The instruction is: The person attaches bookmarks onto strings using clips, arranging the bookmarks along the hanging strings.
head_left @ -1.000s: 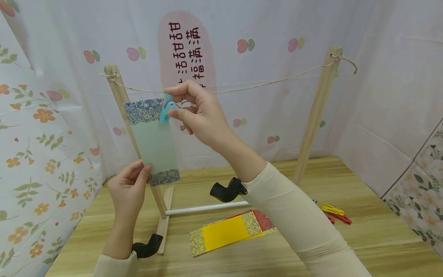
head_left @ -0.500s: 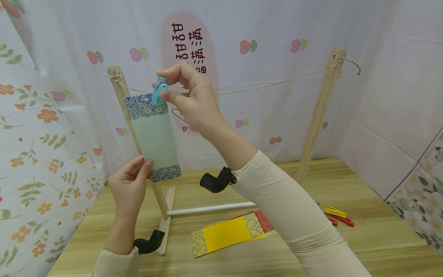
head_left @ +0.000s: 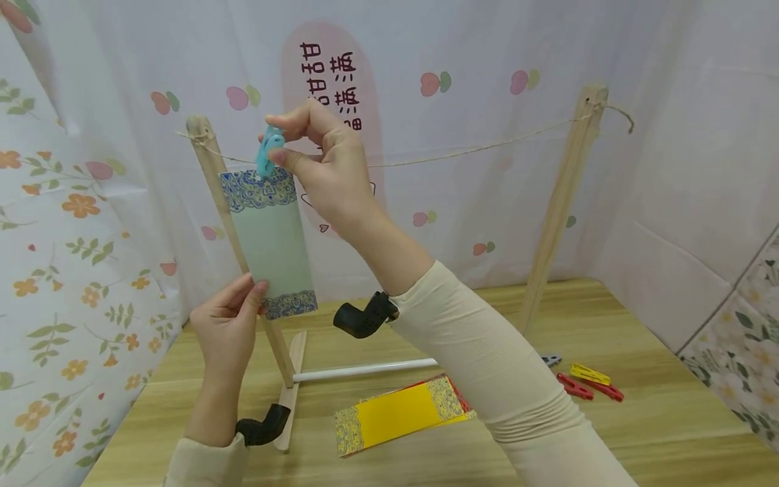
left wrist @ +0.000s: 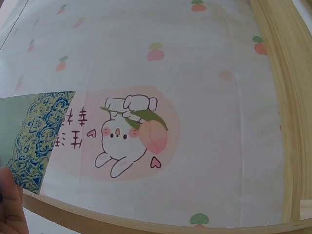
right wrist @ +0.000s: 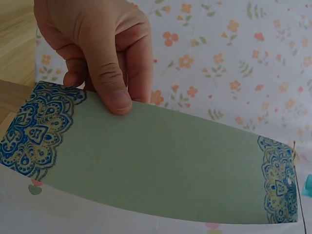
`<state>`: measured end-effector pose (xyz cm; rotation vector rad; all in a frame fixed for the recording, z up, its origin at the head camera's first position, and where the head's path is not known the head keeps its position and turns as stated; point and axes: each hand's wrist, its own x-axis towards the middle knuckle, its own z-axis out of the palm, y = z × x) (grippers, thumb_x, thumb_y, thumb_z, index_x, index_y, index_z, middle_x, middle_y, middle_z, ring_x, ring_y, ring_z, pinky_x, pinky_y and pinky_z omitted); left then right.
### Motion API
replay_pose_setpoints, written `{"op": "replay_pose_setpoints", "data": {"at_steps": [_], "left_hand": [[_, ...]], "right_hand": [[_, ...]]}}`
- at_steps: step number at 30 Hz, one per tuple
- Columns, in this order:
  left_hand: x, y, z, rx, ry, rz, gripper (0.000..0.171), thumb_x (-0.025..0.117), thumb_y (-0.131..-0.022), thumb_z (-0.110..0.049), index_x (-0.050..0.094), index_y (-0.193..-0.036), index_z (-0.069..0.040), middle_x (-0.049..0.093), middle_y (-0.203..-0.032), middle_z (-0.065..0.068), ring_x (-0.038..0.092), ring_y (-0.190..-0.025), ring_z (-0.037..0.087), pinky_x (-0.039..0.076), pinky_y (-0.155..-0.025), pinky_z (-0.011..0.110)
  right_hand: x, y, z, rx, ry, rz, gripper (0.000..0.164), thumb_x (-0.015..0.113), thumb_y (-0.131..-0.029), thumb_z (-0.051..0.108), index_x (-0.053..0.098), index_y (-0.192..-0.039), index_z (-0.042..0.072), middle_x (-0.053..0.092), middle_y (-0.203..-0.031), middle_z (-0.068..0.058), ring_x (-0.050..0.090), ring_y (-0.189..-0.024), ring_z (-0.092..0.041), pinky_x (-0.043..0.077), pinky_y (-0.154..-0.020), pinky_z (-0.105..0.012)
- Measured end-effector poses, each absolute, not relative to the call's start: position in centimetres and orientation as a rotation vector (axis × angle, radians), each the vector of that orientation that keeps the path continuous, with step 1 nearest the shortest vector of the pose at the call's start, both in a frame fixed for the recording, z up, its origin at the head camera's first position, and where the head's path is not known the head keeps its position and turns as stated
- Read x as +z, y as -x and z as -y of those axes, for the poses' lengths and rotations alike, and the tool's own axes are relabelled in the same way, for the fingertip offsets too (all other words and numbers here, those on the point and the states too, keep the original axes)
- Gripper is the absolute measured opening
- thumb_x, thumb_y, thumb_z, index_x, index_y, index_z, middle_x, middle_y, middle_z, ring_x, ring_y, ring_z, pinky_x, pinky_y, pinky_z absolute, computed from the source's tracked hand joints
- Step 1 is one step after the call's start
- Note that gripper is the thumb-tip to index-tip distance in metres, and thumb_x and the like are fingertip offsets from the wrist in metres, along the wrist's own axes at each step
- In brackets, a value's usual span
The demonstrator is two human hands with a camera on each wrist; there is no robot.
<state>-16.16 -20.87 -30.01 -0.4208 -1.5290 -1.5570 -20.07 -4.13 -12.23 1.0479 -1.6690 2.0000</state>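
A pale green paper card (head_left: 270,243) with blue patterned ends hangs upright below the string at the left post. My left hand (head_left: 228,321) pinches its lower left edge between thumb and fingers; the right wrist view shows that thumb (right wrist: 119,100) flat on the card's face. My right hand (head_left: 335,162) pinches a light blue clothespin (head_left: 270,152) by its upper end. In the head view, the pin's tip overlaps the middle of the card's top edge. Only a sliver of the clothespin (right wrist: 307,186) shows in the right wrist view, just past that edge.
Twine (head_left: 438,157) is tied between two wooden posts (head_left: 562,196), with a white rod (head_left: 365,369) low between them. Yellow and red cards (head_left: 398,414) lie stacked on the table (head_left: 517,433). Red, yellow and grey clothespins (head_left: 589,372) lie at the right.
My right hand has carried the clothespin up and left, from the card's upper right side to the middle of its top edge. My left hand stays about where it was.
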Motion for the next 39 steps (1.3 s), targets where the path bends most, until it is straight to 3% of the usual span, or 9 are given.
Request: {"op": "replay_pose_setpoints", "data": {"at_steps": [13,25,39], "left_hand": [[-30.2,16.9,20.7,-1.609,0.439,1.474,0.017,0.071,-0.085,0.010,0.073,-0.102,0.012,0.077,-0.083,-0.008,0.065,-0.057,-0.001,0.051,-0.054,0.010],[-30.3,16.7,21.1,-1.622,0.464,1.436,0.018,0.070,-0.085,0.011,0.074,-0.102,0.009,0.077,-0.084,-0.007,0.066,-0.058,-0.001,0.051,-0.055,0.010],[-30.4,16.8,21.0,-1.617,0.505,1.420,0.019,0.069,-0.086,0.011,0.074,-0.103,0.006,0.077,-0.084,-0.007,0.067,-0.060,-0.001,0.051,-0.056,0.010]], "right_hand": [[-11.7,20.8,4.5,1.957,-1.045,1.641,0.023,0.066,-0.088,-0.010,0.065,-0.111,-0.005,0.067,-0.095,-0.019,0.070,-0.102,-0.021,0.056,-0.083,-0.022],[-11.0,20.7,5.0,1.927,-0.943,1.900,0.026,0.069,-0.090,-0.002,0.067,-0.115,0.006,0.068,-0.100,-0.005,0.053,-0.096,-0.002,0.048,-0.080,-0.013],[-11.5,20.9,4.8,1.836,-0.982,1.973,0.028,0.070,-0.090,0.000,0.069,-0.116,0.008,0.073,-0.104,-0.006,0.057,-0.097,-0.004,0.045,-0.083,-0.013]]}}
